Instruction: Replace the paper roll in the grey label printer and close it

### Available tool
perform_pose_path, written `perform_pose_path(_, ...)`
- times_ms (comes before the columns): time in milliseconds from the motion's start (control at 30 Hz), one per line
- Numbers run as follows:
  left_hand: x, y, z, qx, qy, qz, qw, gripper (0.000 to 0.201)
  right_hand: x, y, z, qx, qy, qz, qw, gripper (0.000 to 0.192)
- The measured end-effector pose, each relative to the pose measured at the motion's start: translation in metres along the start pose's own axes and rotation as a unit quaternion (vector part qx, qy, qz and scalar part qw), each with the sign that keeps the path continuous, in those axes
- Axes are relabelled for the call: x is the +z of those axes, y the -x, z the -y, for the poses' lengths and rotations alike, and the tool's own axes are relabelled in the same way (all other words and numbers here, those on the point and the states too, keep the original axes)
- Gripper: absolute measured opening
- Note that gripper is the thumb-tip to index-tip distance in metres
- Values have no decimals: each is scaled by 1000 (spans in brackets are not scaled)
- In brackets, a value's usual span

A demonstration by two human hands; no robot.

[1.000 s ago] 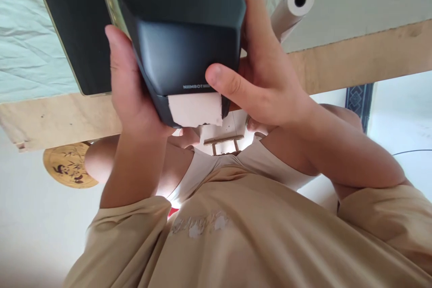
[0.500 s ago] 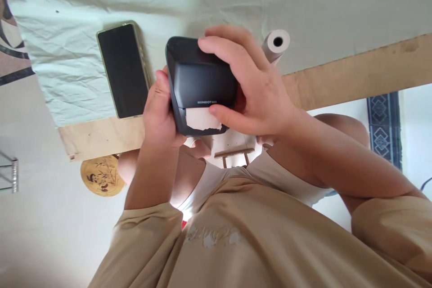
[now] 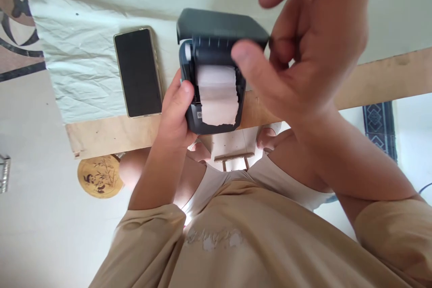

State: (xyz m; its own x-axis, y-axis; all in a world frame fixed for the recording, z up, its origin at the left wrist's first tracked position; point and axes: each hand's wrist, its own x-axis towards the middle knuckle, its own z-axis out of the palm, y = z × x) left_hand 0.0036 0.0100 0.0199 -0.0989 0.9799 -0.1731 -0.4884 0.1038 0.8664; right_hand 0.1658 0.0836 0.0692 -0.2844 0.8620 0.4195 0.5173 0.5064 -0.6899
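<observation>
Gripping the dark label printer (image 3: 216, 54) by its left side, our left hand (image 3: 177, 112) has its fingers curled around the casing and the thumb pressed on the front edge. We hold the printer just above the near edge of the desk (image 3: 101, 132), with its lid (image 3: 219, 24) swung up and open. Inside sits a white paper roll (image 3: 216, 78), and a torn strip of paper (image 3: 218, 110) hangs down over the printer's front. Our right hand (image 3: 303, 49) hovers in front of the printer's right side, close to the camera, loosely open with the fingers bent and the thumb stretched toward the lid; it holds nothing. A black phone (image 3: 138, 72) lies face up on the pale cloth (image 3: 84, 54) just left of the printer.
</observation>
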Motion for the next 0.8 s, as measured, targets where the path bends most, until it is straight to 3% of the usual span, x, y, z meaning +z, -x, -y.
perform_pose_path(100, -4, 0, 2, -49, -15, -11, 999, 60, 1, -12, -1, -67, 48, -55, 995, 48)
perform_pose_path(167, -3, 0, 1, -55, -18, -28, 998, 59, 1, -16, 1, -60, 86, -33, 994, 47)
perform_pose_path(267, -2, -1, 0, -37, -14, -27, 999, 54, 2, -14, 7, -7, 158, 85, 984, 37)
perform_pose_path(400, -6, -3, 1, -48, -2, -27, 998, 54, 2, -9, 16, 30, 220, 262, 939, 22)
perform_pose_path(533, -8, -3, 2, -58, 0, -17, 998, 53, -1, -10, 21, 39, 225, 331, 916, 21)
perform_pose_path(667, -7, -1, 2, -56, 1, -13, 998, 49, -3, -7, 14, 47, 203, 323, 923, 31)
perform_pose_path(800, -7, 0, 1, -50, 17, -7, 999, 46, -5, -2, -15, 79, 87, 216, 969, 34)
